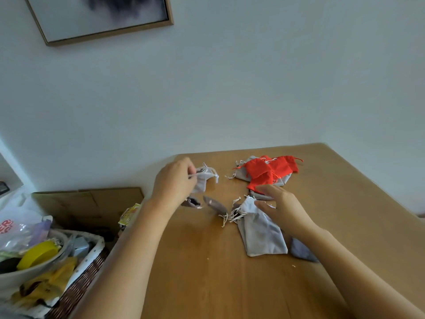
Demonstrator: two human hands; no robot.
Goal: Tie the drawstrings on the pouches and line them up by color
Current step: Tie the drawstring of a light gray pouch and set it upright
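Head view: left hand (174,180) grasps a small pale grey fabric drawstring pouch (203,180); right hand (282,208), fingers relaxed, rests over a larger light grey pouch (262,236) on the wooden table (207,284).

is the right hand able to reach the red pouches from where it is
Probably yes: the right hand is open, its fingertips just short of the red pouches, with nothing between them.

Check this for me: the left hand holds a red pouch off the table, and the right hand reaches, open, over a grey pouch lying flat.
Not quite. In the head view the left hand holds a small grey pouch, not a red one; the red pouches lie heaped farther back. The rest holds: the open right hand reaches over the flat grey pouch.
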